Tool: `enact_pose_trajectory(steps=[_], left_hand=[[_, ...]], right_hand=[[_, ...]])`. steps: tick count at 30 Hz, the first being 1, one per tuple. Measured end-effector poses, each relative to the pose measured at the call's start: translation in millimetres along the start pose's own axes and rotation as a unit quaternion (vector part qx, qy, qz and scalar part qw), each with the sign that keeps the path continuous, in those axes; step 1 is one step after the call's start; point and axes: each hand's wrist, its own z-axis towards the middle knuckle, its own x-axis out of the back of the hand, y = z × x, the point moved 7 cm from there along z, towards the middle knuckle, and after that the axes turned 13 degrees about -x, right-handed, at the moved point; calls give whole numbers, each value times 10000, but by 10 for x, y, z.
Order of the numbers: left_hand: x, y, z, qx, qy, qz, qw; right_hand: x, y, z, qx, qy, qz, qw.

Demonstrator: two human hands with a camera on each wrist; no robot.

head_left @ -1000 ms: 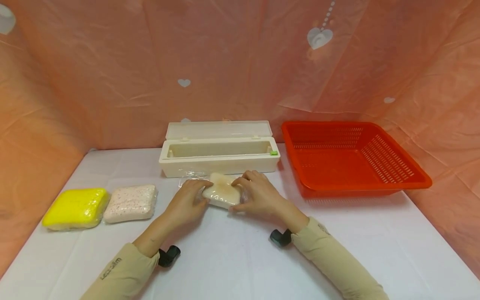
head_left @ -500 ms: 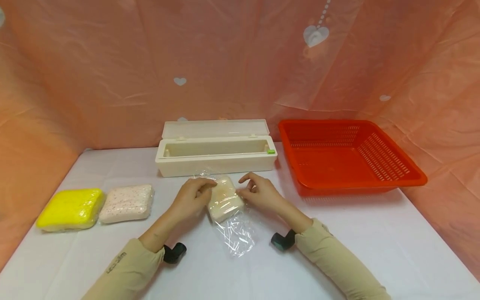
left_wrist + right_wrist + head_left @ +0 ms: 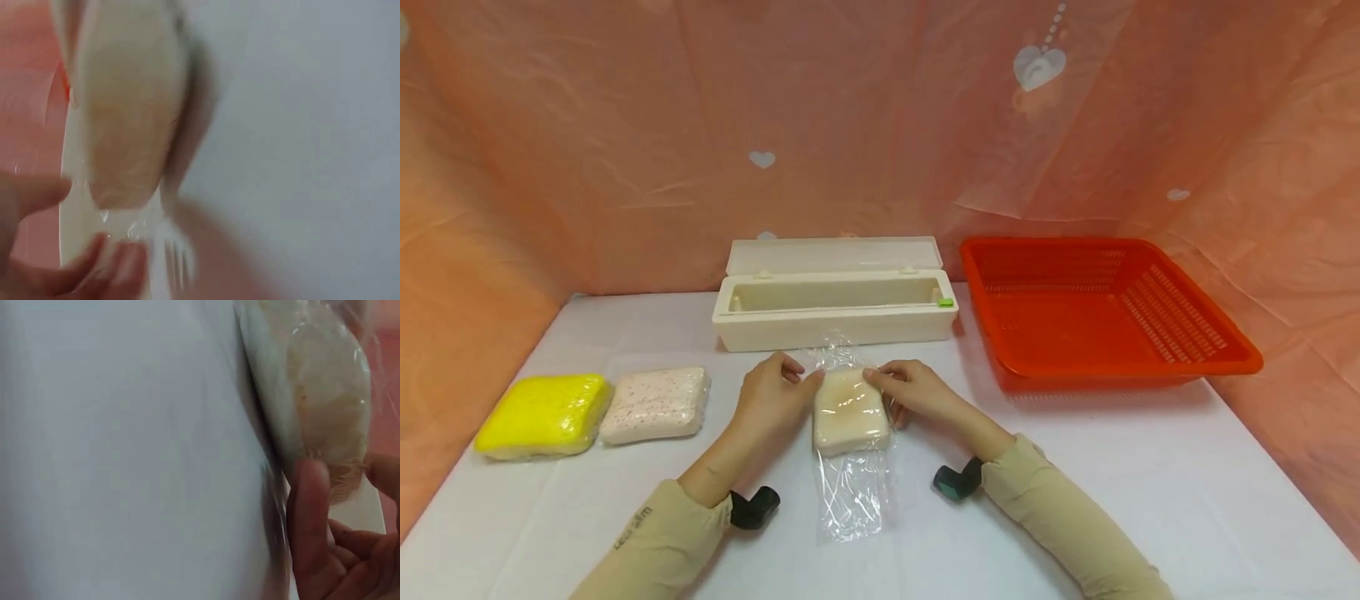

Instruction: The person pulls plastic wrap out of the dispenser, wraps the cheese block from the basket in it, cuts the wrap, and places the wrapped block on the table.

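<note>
A cream block [image 3: 850, 408] with a browned middle, shaped like a bread slice, lies on the table in the head view. Clear plastic film [image 3: 850, 496] covers it and spreads out before and behind it. My left hand [image 3: 775, 396] is at its far left corner, thumb tip against the edge, fingers bent and apart from the thumb. From the right side, my right hand [image 3: 921, 392] grips the far corner, its thumb on top. The right wrist view shows thumb and index finger [image 3: 381, 472] on either side of the block's end. Blur softens the left wrist view.
Behind the block stands a long white box [image 3: 835, 325], lid raised, with a green slider. A red basket [image 3: 1000, 350] stands at the back right. A yellow block [image 3: 542, 417] and a speckled pale block [image 3: 655, 406], both film-wrapped, lie at the left.
The cream block has turned straighter and come slightly nearer, its film now unfolded toward the front. Both hands shifted their hold; the right thumb has returned onto the block after lifting.
</note>
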Motion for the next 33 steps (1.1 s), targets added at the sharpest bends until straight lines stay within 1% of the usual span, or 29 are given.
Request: enact_pose_trajectory(steps=[2, 4, 5, 7, 9, 10, 13, 16, 18, 19, 21, 23, 25, 27, 29, 31, 33], left_hand=[[-54, -101, 7, 467, -548, -113, 9973], [-123, -172, 16, 785, -1024, -372, 9909], [-156, -195, 25, 879, -1182, -536, 9876], [-195, -216, 51, 959, -1312, -688, 9843], [-220, -217, 83, 942, -1325, -763, 9837], [-229, -214, 98, 931, -1317, -768, 9839], [-254, -202, 131, 951, -1239, -826, 9843], [-287, -193, 142, 1024, -1165, -926, 9835], [-305, -194, 141, 1071, -1103, -989, 9831], [-318, -197, 140, 1074, -1108, -1032, 9826], [-337, -209, 137, 1086, -1087, -1148, 9814], [-348, -216, 132, 1068, -1114, -1203, 9807], [-350, -222, 130, 1004, -1167, -1146, 9814], [-340, -227, 126, 985, -1190, -1025, 9827], [-324, -231, 123, 980, -1212, -891, 9837], [-308, -231, 122, 989, -1204, -844, 9842], [-292, -229, 121, 967, -1200, -814, 9847]], right_hand=[[23, -10, 31, -20, 217, -24, 9998], [56, -27, 76, -42, 523, -130, 9985], [70, -45, 96, -42, 653, -178, 9977], [93, -90, 133, -7, 881, -288, 9957], [102, -132, 164, 24, 993, -367, 9944], [98, -157, 173, 62, 985, -381, 9944], [65, -209, 192, 172, 823, -286, 9960], [21, -232, 206, 171, 604, 9, 9980], [10, -231, 214, 149, 633, 225, 9976], [10, -229, 218, 142, 674, 387, 9969], [15, -211, 224, 125, 740, 876, 9933], [24, -181, 231, 88, 772, 1447, 9864], [27, -157, 237, 71, 706, 1987, 9775], [31, -137, 242, 42, 639, 2292, 9713], [29, -132, 246, 52, 530, 2367, 9701], [25, -133, 240, 76, 378, 2221, 9743], [24, -131, 222, 102, 191, 1939, 9808]])
